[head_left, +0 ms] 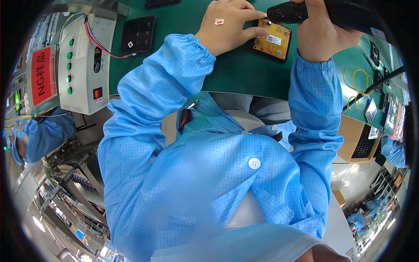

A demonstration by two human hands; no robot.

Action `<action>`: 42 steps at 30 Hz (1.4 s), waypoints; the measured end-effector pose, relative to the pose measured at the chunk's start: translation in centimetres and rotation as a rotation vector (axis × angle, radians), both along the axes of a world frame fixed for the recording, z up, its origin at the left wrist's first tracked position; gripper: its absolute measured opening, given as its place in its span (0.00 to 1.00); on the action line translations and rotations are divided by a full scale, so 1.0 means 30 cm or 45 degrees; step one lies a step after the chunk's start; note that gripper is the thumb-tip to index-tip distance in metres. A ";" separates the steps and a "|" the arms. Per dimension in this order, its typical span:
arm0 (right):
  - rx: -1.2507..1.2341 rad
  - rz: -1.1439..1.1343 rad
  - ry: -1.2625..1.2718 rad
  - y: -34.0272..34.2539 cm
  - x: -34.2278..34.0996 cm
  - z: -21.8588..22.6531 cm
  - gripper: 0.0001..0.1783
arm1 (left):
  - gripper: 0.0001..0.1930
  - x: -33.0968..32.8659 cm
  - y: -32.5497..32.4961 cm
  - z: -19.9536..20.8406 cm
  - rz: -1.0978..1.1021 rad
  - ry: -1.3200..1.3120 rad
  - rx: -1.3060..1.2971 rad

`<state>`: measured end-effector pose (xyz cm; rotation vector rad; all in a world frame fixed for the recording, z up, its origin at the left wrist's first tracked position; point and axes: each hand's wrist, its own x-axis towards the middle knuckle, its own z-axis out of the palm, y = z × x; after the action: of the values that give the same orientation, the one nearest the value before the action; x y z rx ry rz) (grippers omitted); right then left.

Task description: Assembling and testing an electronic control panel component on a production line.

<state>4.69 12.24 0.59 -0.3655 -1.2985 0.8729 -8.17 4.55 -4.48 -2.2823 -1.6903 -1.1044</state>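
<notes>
- Circuit board (273, 41), yellow-brown with a black rim, lies flat on the green table (235, 74) near the top middle of my view, between both hands.
- At far left I see a red tag (42, 75) fixed beside a grey control box (85, 61) that carries a column of green lamps, a red switch, and red and black wires running off its top.
- Right of the box, a flat black panel (138, 34) rests on the table, well apart from the board, with a small red-and-white sticker near its lower corner.
- My left hand (227, 26) sits on the table with its fingers (255, 31) pressed on the board's left edge, pinning it; a small red-and-white sticker is stuck on the back of the hand.
- My right hand (323, 32) has its fingers wrapped round a black electric screwdriver (301, 12), whose tip meets the board's upper left corner.
- Both blue sleeves (174, 74) come up from the lower edge.
- Further right, yellow wire loops (355, 81) and a black cable (379, 83) lie on the table.
</notes>
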 end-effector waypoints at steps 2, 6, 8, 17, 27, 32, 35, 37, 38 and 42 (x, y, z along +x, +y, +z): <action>0.011 0.009 -0.027 0.006 0.003 -0.008 0.28 | 0.14 -0.004 0.010 -0.012 0.002 -0.138 -0.193; 0.013 -0.012 -0.041 0.003 -0.005 -0.014 0.28 | 0.14 -0.007 0.013 -0.011 -0.003 -0.132 -0.219; 0.045 -0.004 -0.060 0.001 -0.003 -0.016 0.28 | 0.14 -0.006 0.013 -0.014 0.001 -0.134 -0.185; 0.168 -0.063 -0.271 -0.038 -0.006 0.007 0.28 | 0.14 0.006 0.008 -0.016 0.048 -0.120 -0.193; 0.271 -0.079 -0.385 -0.033 -0.015 0.016 0.27 | 0.14 0.004 0.005 -0.012 0.059 -0.149 -0.193; 0.460 -0.127 -0.429 -0.017 -0.011 0.016 0.19 | 0.14 0.000 0.001 -0.015 0.080 -0.148 -0.202; 0.632 -0.224 -0.531 -0.003 0.002 0.014 0.14 | 0.14 0.008 0.005 -0.009 0.098 -0.124 -0.245; 0.544 -0.244 -0.521 -0.004 -0.003 0.011 0.12 | 0.14 0.004 0.003 -0.026 0.096 -0.115 -0.204; 0.554 -0.225 -0.507 -0.001 -0.002 0.013 0.12 | 0.14 0.005 0.003 -0.023 0.079 -0.105 -0.162; 0.486 -0.150 -0.372 -0.001 -0.026 0.001 0.12 | 0.14 0.000 -0.008 -0.002 0.088 -0.173 -0.303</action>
<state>3.92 12.20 0.61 -0.2687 -1.6602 0.4669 -8.17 4.30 -4.54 -2.3072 -2.0375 -1.1223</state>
